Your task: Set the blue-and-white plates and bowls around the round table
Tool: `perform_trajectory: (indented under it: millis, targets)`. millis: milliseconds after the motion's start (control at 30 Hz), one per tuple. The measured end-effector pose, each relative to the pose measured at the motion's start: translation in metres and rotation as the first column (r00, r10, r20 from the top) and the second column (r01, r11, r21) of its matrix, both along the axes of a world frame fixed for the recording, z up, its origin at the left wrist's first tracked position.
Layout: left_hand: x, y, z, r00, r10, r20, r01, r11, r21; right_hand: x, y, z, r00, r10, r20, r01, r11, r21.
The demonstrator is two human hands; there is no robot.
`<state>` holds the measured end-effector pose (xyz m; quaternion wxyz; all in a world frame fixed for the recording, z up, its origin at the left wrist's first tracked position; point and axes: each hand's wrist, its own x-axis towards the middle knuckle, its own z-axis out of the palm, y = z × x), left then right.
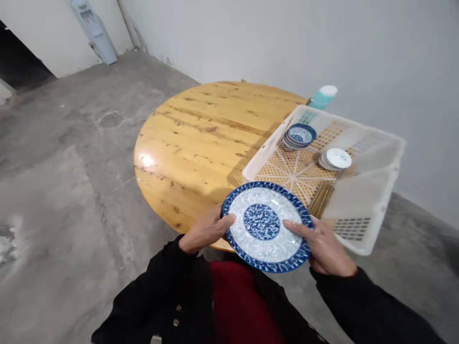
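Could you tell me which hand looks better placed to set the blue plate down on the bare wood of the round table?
Probably the left hand: it grips the plate on the side facing the open tabletop, while the right hand sits beside the white basket.

One camera on my head — it looks forward and down, close over the counter [193, 138] at twelve o'clock.

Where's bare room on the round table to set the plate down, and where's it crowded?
Both hands, left hand and right hand, hold the plate. The round table is bare left of the white basket, up to the far edge. Crowded: the basket holds stacked blue bowls, white saucers and chopsticks; a bottle stands behind.
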<state>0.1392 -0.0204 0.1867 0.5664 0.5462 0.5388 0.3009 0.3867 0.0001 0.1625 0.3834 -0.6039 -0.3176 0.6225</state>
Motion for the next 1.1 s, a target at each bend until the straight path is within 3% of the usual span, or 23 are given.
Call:
perform_trajectory:
  millis: [167, 333, 433, 567, 700, 833, 933, 1100]
  targets:
    - [-0.102, -0.076, -0.032, 0.991, 0.131, -0.029, -0.131, 0.991, -0.017, -0.107, -0.06, -0.038, 0.993, 0.112, -0.023, -0.112, 0.994, 0.007]
    - [-0.194, -0.142, -0.052, 0.912, 0.361, -0.197, -0.385, 0.917, -0.104, -0.213, -0.102, -0.062, 0.976, 0.183, -0.12, -0.186, 0.983, -0.011]
    - [-0.234, -0.17, -0.055, 0.864, 0.433, -0.256, -0.471, 0.876, -0.108, -0.263, -0.116, -0.067, 0.958, 0.237, -0.161, -0.241, 0.971, -0.004]
    - [-0.268, -0.188, -0.063, 0.823, 0.516, -0.239, -0.547, 0.832, -0.086, -0.307, -0.118, -0.071, 0.943, 0.291, -0.163, -0.289, 0.957, 0.039]
    - [-0.292, -0.189, -0.079, 0.792, 0.563, -0.237, -0.597, 0.796, -0.104, -0.336, -0.107, -0.078, 0.936, 0.306, -0.173, -0.306, 0.952, 0.029]
    - [-0.321, -0.17, -0.095, 0.799, 0.561, -0.214, -0.594, 0.792, -0.14, -0.363, -0.09, -0.093, 0.944, 0.278, -0.178, -0.283, 0.959, -0.002]
    - [-0.343, -0.138, -0.102, 0.817, 0.534, -0.218, -0.566, 0.815, -0.124, -0.382, -0.069, -0.109, 0.953, 0.246, -0.177, -0.252, 0.968, -0.01]
    - [-0.38, -0.062, -0.106, 0.866, 0.421, -0.268, -0.466, 0.875, -0.133, -0.411, -0.017, -0.132, 0.978, 0.151, -0.145, -0.155, 0.988, -0.016]
